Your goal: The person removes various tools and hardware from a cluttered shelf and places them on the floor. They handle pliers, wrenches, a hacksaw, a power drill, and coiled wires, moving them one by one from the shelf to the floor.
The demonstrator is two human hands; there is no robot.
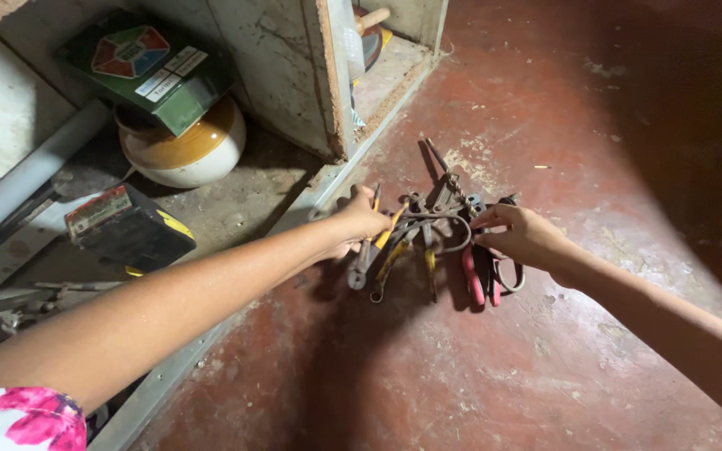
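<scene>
Presently the left hand (pixel 359 219) is closing its fingers on a yellow-handled tool (pixel 388 227) at the left edge of a pile of hand tools (pixel 428 242) lying on the red floor (pixel 495 367). The right hand (pixel 521 236) is reaching in from the opposite side, fingertips pinched at the pile's right edge just above the red-handled pliers (pixel 471 276); whether it is actually gripping anything cannot be told. Both hands are sitting well apart, with the pile between them and directly ahead of the person. Most of the tools are lying with their long axes running away from the person, handles pointing back toward the wearer. Neither hand is clearly nearer; each is touching its own flank of the heap.

Beyond the left arm, a low shelf (pixel 236 200) is holding a black box (pixel 127 230), a round cream and brown pot (pixel 185 150) with a green box (pixel 148 67) on top, and a grey pipe (pixel 27 179).
</scene>
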